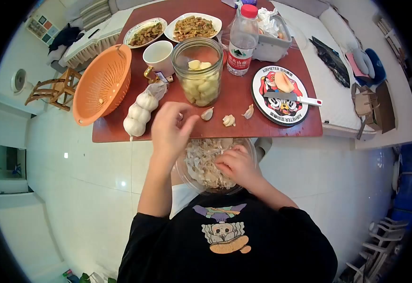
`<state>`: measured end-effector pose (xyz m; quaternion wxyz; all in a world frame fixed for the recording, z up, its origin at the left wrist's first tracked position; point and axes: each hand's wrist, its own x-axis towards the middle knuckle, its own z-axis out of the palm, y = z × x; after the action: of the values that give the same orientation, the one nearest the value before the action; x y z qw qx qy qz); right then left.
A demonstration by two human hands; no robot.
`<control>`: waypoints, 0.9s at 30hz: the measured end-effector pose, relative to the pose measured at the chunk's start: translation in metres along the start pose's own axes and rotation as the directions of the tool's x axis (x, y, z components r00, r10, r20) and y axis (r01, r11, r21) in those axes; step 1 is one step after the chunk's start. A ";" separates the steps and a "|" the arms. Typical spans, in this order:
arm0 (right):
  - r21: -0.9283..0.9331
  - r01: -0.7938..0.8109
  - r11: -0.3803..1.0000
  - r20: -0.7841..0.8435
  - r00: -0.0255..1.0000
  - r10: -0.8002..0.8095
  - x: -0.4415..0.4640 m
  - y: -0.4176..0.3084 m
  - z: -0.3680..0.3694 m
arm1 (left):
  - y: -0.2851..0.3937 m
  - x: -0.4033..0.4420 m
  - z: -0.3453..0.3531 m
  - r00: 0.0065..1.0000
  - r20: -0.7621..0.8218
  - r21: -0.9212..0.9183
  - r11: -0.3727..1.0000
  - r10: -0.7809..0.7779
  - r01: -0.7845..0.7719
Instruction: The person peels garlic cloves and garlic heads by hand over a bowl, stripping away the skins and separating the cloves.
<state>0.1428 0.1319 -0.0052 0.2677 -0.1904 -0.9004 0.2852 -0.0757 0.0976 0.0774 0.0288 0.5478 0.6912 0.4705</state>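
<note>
Black shirt [262, 236]; hands [172, 125] [238, 165] over peel bowl [181, 172] and table edge [291, 133]; floor [97, 165] beside.

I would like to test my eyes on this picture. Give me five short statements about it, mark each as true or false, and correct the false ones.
1. The knife lies on the round board. True.
2. The bottle has a blue cap. False: the bottle's cap is red.
3. The jar holds peeled cloves. True.
4. The right hand is inside the jar. False: the right hand is at the bowl of peels.
5. Three loose garlic pieces lie on the table, near its front edge. True.
</note>
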 end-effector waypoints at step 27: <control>-0.289 -0.117 0.950 -0.239 0.970 0.047 0.073 0.012 -0.032 | -0.007 -0.107 0.024 0.869 0.379 -0.457 0.753 -0.316 0.474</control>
<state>0.1067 0.1908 0.0366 0.3255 -0.2979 -0.8876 0.1321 -0.0247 0.0294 0.0083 0.3773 0.4176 0.6210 0.5455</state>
